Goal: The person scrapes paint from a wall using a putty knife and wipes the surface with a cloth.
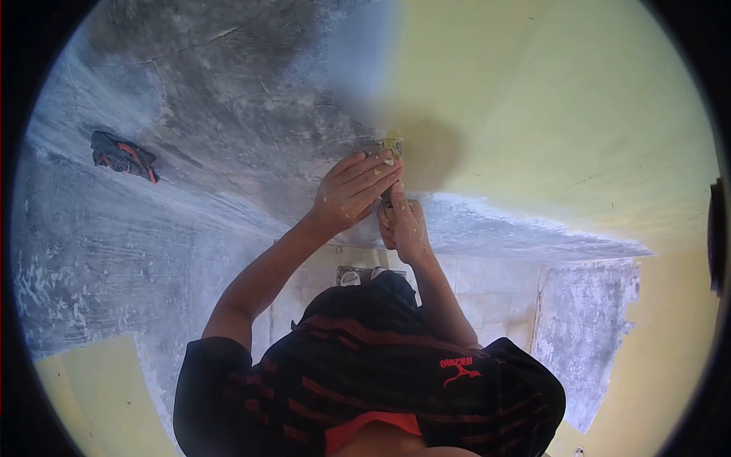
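A scraper (393,145) with yellow flakes on its blade touches the wall (251,99) where bare grey meets yellow-green paint (533,99). My right hand (405,226) is wrapped round its handle, thumb pointing up toward the blade. Fingers nearly straight and side by side, my left hand (354,190) lies flat over the blade area, partly hiding the tool. Small pale flakes dot both hands.
A dark crumpled item with red parts (124,156), perhaps a cloth, is at the left. My feet (350,278) show beyond my dark shirt. A grey scraped patch (582,327) is at lower right, and a dark object (716,236) sits at the right edge.
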A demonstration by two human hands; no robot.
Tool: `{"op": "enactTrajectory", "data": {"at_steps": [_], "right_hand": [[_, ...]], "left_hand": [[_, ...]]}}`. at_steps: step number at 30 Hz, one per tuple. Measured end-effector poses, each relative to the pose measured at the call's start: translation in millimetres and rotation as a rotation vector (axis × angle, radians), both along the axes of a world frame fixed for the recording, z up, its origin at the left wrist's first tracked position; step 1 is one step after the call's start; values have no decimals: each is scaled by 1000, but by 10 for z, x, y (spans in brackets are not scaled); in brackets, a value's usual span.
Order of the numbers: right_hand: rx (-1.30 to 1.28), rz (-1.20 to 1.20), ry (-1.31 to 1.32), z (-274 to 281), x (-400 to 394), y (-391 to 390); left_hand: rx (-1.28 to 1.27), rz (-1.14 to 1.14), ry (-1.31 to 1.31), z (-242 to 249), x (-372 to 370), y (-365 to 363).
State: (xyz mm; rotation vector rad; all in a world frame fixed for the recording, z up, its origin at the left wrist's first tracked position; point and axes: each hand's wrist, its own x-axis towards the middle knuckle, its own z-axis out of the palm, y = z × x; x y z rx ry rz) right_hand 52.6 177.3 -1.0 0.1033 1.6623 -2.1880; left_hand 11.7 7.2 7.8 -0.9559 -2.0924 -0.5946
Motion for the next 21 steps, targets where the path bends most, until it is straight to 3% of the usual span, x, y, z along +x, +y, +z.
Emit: {"op": "enactTrajectory", "data": {"at_steps": [12,21], "right_hand": [[-48,-75,131,328,-155,-174],[-63,-12,9,-114,28,-110]], "left_hand": [[6,24,90,211,-86,-82],[-93,0,-20,70,19,-133]]}}
